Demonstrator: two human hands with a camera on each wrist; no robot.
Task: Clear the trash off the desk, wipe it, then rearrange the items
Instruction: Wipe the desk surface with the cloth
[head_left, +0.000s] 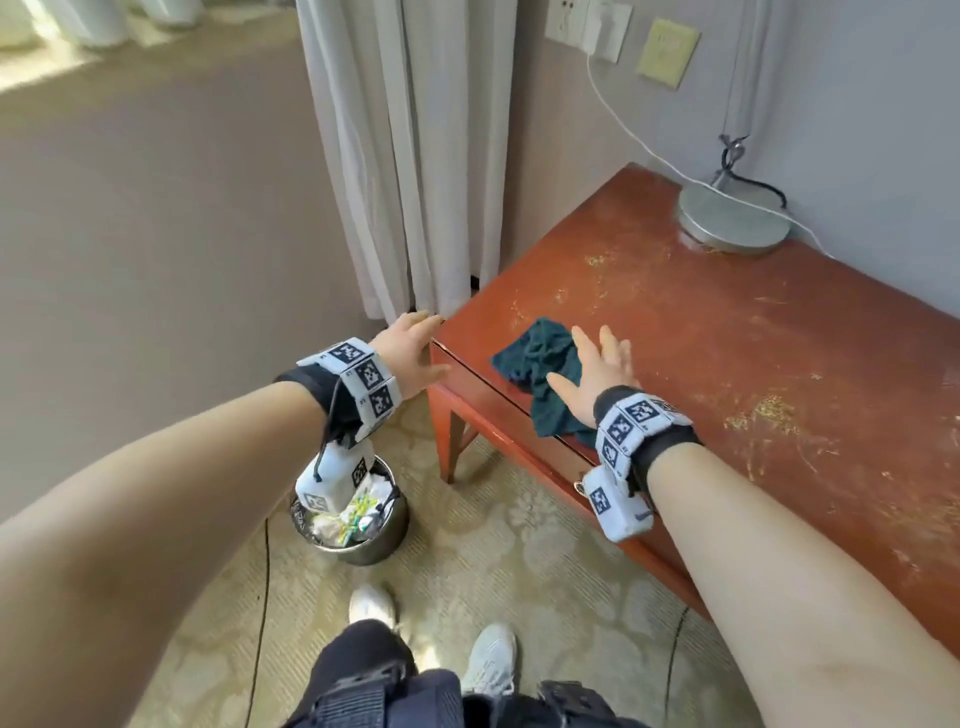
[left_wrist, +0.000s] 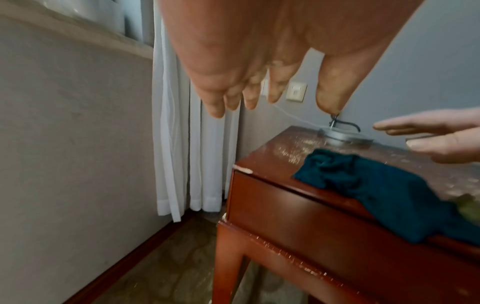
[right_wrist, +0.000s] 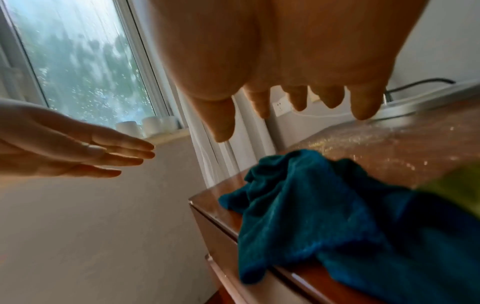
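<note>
Both hands hover flat-fingered and hold nothing, over a dark teal cloth on the desk.

The cloth (head_left: 545, 374) lies crumpled at the desk's (head_left: 727, 332) 9 o'clock end, its long axis running 11 to 5, one end drooping over the front edge. The right hand (head_left: 597, 371) hangs above it; the left hand (head_left: 410, 353) hovers past the desk corner, above a full trash bin (head_left: 358, 519).
</note>
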